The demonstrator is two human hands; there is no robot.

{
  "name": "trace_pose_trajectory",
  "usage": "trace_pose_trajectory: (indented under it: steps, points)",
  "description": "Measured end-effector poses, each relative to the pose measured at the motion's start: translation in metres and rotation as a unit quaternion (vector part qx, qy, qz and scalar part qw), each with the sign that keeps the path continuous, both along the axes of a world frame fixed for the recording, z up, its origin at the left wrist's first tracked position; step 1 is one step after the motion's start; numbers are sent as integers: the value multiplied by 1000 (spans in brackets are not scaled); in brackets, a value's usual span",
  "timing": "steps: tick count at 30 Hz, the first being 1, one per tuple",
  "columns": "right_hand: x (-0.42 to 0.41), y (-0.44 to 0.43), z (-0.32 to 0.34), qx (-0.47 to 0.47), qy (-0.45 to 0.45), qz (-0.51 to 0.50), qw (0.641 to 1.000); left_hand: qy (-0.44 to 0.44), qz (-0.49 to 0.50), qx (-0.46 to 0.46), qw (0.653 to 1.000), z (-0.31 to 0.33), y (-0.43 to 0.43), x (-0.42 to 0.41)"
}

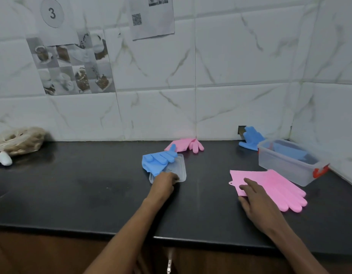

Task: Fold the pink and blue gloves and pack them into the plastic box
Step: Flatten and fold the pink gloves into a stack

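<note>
A pink glove [276, 187] lies flat on the black counter at the right, and my right hand [255, 200] rests on its cuff with fingers spread. A blue glove [157, 161] lies partly on the clear box lid [177, 169] in the middle. My left hand [165, 181] grips the near edge of that lid. A second pink glove [186, 146] sits bunched against the wall. Another blue glove [251, 140] lies behind the clear plastic box [286, 167], which has a red latch and something blue inside.
A bag of brownish items [18, 140] and a white lump [4, 158] sit at the counter's far left. The tiled wall runs behind, with a corner wall right of the box. The counter's front edge [171, 237] runs under my forearms.
</note>
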State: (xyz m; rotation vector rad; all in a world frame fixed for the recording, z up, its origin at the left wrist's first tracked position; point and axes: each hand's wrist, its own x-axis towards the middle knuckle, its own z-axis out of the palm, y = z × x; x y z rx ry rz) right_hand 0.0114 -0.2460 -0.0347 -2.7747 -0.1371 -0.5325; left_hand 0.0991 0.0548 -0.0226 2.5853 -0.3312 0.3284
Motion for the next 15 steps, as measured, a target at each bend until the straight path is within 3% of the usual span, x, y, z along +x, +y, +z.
trace_pose_trajectory:
  steps: [5,10,15]
  points:
    - [5,-1,-4,-21,-14,-64,998,-25,2,-25,999,-7,12,25]
    - [4,-4,-1,-55,-30,-143,988,-69,22,7,997,-11,9,20]
    - [-4,-3,9,-16,-3,-212,977,-109,12,44,993,-3,-7,4]
